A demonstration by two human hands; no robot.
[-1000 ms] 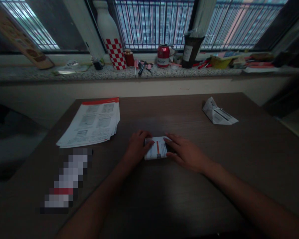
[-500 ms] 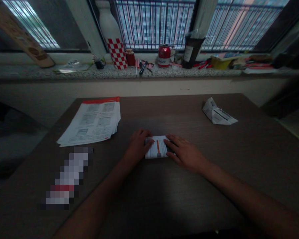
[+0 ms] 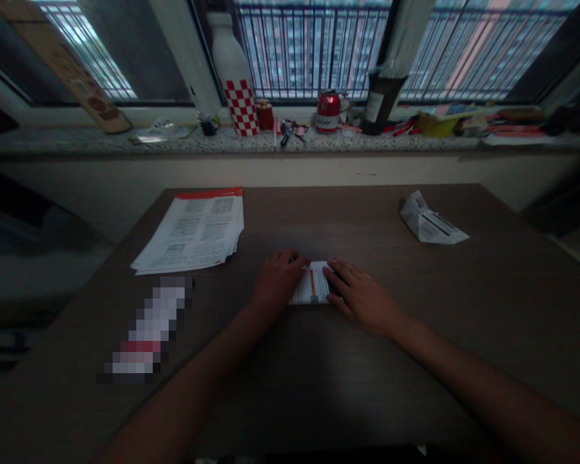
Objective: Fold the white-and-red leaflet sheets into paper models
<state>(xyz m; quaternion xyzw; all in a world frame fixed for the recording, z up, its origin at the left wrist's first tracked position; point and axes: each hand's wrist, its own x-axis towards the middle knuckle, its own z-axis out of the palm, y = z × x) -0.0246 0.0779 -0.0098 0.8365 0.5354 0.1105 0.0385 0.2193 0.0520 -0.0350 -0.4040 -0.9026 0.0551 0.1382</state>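
Folded white paper with small print and an orange stripe [image 3: 313, 283] lies flat between my two hands, near the middle of the dark brown wood-grain table [image 3: 367, 399], well in from its far edge. My left hand [image 3: 279, 280] covers the paper's left end, fingers bent and bunched toward the far side; I can't tell whether they pinch it or only press down. My right hand [image 3: 360, 290] is laid over the right end, fingers apart and pointing in toward the stripe, not clenched round anything.

Seen from my left palm, the paper lies to the right; from my right palm, to the left and slightly toward the table's far edge. Both hands touch it, so neither is clearly nearer, though the left hides more of its end. The orange stripe runs from the far side to the near side, across the line joining my hands. Which way the long axis runs I can't judge, since both ends are partly covered.

Toward the table's far left corner is a stack of white printed sheets with a red top band [image 3: 193, 232]. Near the far right corner sits a creased, folded piece of printed paper [image 3: 432, 222], partly raised, well apart from my right hand.
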